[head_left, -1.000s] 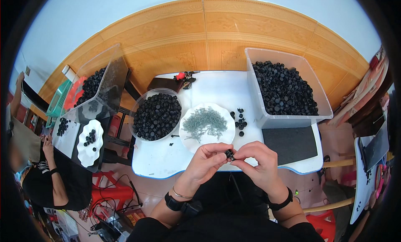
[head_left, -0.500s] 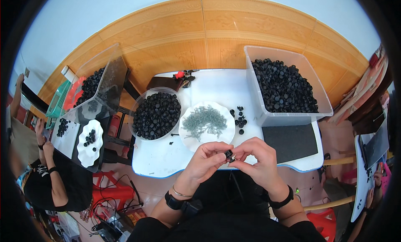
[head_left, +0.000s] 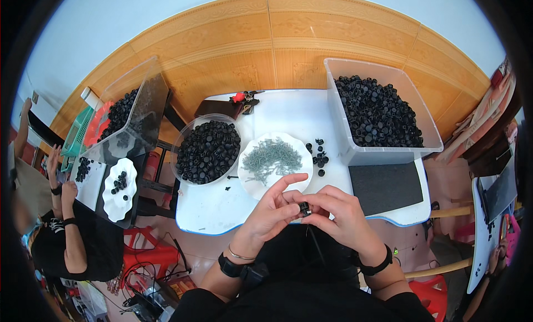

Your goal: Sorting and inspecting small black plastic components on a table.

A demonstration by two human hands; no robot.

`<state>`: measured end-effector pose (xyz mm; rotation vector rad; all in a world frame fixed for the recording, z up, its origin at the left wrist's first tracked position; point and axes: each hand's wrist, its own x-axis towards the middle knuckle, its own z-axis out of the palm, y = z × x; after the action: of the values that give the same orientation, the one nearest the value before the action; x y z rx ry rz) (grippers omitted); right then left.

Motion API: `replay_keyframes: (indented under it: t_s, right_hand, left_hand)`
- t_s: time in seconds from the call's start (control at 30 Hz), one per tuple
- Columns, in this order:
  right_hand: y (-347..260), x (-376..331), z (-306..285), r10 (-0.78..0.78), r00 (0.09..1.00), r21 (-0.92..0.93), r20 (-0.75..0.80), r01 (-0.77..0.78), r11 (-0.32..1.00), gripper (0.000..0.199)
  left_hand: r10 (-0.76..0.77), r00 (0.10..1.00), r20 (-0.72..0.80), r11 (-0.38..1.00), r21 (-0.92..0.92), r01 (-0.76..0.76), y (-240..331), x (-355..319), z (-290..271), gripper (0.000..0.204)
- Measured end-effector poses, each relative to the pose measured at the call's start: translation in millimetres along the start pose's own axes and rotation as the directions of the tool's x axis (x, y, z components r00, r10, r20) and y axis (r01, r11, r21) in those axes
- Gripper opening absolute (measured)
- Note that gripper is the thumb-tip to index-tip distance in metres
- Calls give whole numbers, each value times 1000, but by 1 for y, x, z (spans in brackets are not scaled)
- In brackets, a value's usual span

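Observation:
A small black plastic part (head_left: pixel 304 207) is pinched between both hands, just in front of the table's near edge. My left hand (head_left: pixel 271 212) holds it by thumb and fingers, with the index finger stretched out away from it. The fingertips of my right hand (head_left: pixel 340 213) close on its other side, hiding much of it. Beyond my hands, a white scalloped plate (head_left: pixel 247 183) carries a heap of thin grey-green screw-like pieces (head_left: pixel 272 158). Several loose black parts (head_left: pixel 320 160) lie to the plate's right.
A round clear tub (head_left: pixel 176 165) of black caps stands left of the plate. At the right, a large translucent bin (head_left: pixel 388 155) holds more, behind a dark mat (head_left: pixel 386 187). A co-worker (head_left: pixel 75 238) sits at the left by another white plate (head_left: pixel 111 202); another person's hand (head_left: pixel 494 258) shows far right.
My left index finger has lifted and stretched out, away from the black part. My right fingers have closed in further over the part, which stays between both hands.

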<state>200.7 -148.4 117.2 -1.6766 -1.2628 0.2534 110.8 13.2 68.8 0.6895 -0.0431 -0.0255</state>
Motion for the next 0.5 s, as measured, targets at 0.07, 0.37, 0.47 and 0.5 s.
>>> replay_keyframes:
  t_s: [0.07,0.37,0.47,0.5]
  right_hand:
    - [-2,0,1,6,1000,1,-10,-6,1000,35]
    - [-4,0,1,5,999,-18,-51,-6,1000,30]
    - [-5,0,1,3,999,-39,-54,-5,999,29]
    - [-5,0,1,-1,998,-52,-56,-2,999,28]
  left_hand:
    - [1,1000,-1,1000,-12,-1,-1,0,1,64]
    - [7,1000,-5,1000,-25,-7,-3,1,1,64]
    - [10,1000,-1,999,-32,-10,-4,2,0,64]
    - [13,1000,4,999,-38,-13,-5,2,0,64]
